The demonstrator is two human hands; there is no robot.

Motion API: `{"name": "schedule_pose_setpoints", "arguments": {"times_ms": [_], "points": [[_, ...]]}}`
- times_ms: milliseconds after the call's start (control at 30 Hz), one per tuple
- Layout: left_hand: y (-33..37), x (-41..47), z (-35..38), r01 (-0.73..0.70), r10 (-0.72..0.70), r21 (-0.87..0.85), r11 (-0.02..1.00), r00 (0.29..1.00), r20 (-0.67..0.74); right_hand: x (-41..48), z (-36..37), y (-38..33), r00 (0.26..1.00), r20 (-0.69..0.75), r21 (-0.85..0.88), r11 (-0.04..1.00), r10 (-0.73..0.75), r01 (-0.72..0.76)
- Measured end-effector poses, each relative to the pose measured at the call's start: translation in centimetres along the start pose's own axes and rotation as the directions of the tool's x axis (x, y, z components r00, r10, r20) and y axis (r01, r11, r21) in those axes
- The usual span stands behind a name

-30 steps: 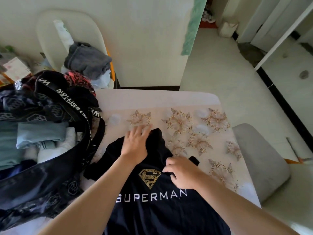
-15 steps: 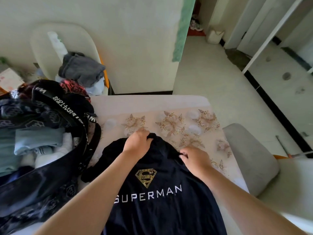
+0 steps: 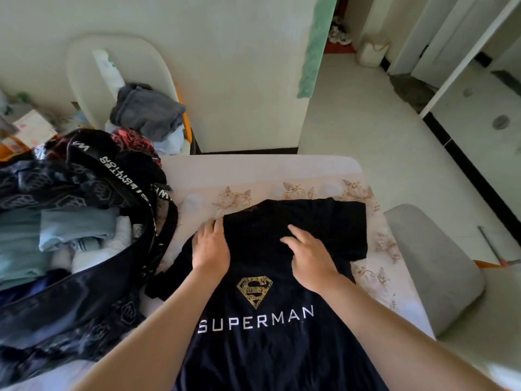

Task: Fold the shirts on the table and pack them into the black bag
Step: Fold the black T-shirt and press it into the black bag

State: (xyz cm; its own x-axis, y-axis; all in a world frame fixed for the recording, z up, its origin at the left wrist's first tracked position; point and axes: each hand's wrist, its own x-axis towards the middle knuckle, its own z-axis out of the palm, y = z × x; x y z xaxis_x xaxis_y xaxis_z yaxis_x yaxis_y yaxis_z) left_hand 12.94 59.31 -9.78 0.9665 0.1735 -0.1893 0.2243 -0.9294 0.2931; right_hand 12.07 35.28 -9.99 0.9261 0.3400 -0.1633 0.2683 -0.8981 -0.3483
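Shirt [image 3: 262, 348] is lying print-up on the counter [image 3: 253, 173], with its chest under both of your hands.

Change: half a second ago your left hand [image 3: 211, 249] was bunching the collar and your right hand [image 3: 310, 255] was gripping the shoulder. Now both are resting flat.
- Left fingers [image 3: 215, 227] are lying pressed together.
- Right fingers [image 3: 296, 231] are lying spread, pinching nothing.
- Right sleeve [image 3: 346, 230], just right of your right fingers, is now lying opened out.

Judgement: you are finishing the spreading; folding is not yet starting.

Hard to read:
- The hem is running off the bottom edge.
- Left sleeve [image 3: 166, 280], just nearer than your left fingers, is sitting crumpled and partly under your forearm.
- The collar beyond your fingertips is blending black into black.
- Black bag [image 3: 70, 306], well left of your left fingers, is gaping open and holding folded clothes [image 3: 76, 230]. Its left end is being cut off.
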Motion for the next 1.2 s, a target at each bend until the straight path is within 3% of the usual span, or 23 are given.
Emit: {"name": "schedule_pose_setpoints", "arguments": {"times_ms": [100, 167, 300, 367, 433, 500, 533, 600, 667, 700, 767, 833, 933, 1033, 1100, 1200], "points": [[-2.7, 0.0, -0.7, 0.181, -0.184, 0.056, 0.982, 0.981, 0.065, 1.5, 2.1, -2.7, 0.978, 0.182, 0.000, 0.994, -0.106, 0.108], [-3.9, 0.3, -1.0, 0.213, -0.229, 0.109, 0.971, 0.959, 0.166, 2.3, 2.8, -3.1, 0.958, 0.283, -0.050, 0.997, -0.044, 0.060], [-3.4, 1.8, -3.4, 0.190, -0.240, 0.161, 0.969, 0.886, 0.396, 2.7, 2.9, -0.8, 0.958, 0.286, -0.188, 0.982, 0.034, 0.022], [-2.4, 3.1, -4.5, 0.221, -0.170, -0.043, 0.974, 0.848, 0.502, 2.7, 2.8, 0.3, 0.961, 0.275, -0.182, 0.983, 0.027, 0.024], [-1.7, 4.5, -5.4, 0.316, -0.053, -0.385, 0.867, 0.827, 0.559, 2.9, 2.6, 0.8, 0.964, 0.265, -0.161, 0.987, 0.024, 0.020], [-1.6, 5.8, -6.4, 0.300, -0.030, -0.493, 0.817, 0.875, 0.484, 3.0, 2.5, 1.0, 0.966, 0.258, -0.149, 0.989, 0.018, 0.022], [-1.8, 6.5, -6.7, 0.251, -0.063, -0.437, 0.864, 0.914, 0.400, 3.1, 2.5, 1.1, 0.966, 0.256, -0.149, 0.989, 0.018, 0.022], [-2.2, 7.3, -7.0, 0.195, -0.186, -0.133, 0.972, 0.979, 0.078, 3.2, 2.6, 1.0, 0.970, 0.243, -0.124, 0.992, 0.020, 0.010], [-2.6, 7.2, -7.0, 0.240, -0.200, 0.117, 0.964, 0.939, -0.280, 3.1, 2.8, 0.9, 0.984, 0.179, -0.093, 0.996, 0.011, 0.006], [-2.6, 6.8, -6.8, 0.210, -0.151, 0.137, 0.968, 0.925, -0.348, 2.9, 2.9, 0.9, 0.996, 0.092, -0.111, 0.994, 0.004, 0.006], [-2.3, 5.7, -4.9, 0.003, 0.013, 0.056, 0.998, 0.960, -0.280, 2.7, 2.9, 0.7, 0.994, -0.087, -0.158, 0.985, 0.063, -0.076], [-1.8, 4.0, -2.6, -0.157, 0.158, 0.015, 0.987, 0.980, -0.124, 2.7, 3.0, 0.9, 0.980, -0.095, -0.147, 0.971, 0.175, -0.188], [-2.0, 1.9, 0.8, -0.089, 0.073, 0.098, 0.991, 0.986, 0.152, 3.5, 3.0, 2.5, 0.944, 0.118, -0.141, 0.947, 0.307, -0.290], [-2.5, 1.8, 2.4, -0.031, -0.033, 0.171, 0.985, 0.931, 0.363, 4.9, 1.7, 4.2, 0.898, 0.201, -0.187, 0.915, 0.391, -0.357], [-2.3, 2.5, 2.4, -0.081, 0.010, 0.176, 0.981, 0.928, 0.373, 5.9, 1.0, 4.3, 0.901, 0.131, -0.235, 0.896, 0.413, -0.377], [-1.3, 4.1, 1.4, -0.150, 0.132, 0.152, 0.977, 0.984, 0.123, 7.2, 0.1, 3.5, 0.952, -0.131, -0.251, 0.919, 0.278, -0.303]]}}
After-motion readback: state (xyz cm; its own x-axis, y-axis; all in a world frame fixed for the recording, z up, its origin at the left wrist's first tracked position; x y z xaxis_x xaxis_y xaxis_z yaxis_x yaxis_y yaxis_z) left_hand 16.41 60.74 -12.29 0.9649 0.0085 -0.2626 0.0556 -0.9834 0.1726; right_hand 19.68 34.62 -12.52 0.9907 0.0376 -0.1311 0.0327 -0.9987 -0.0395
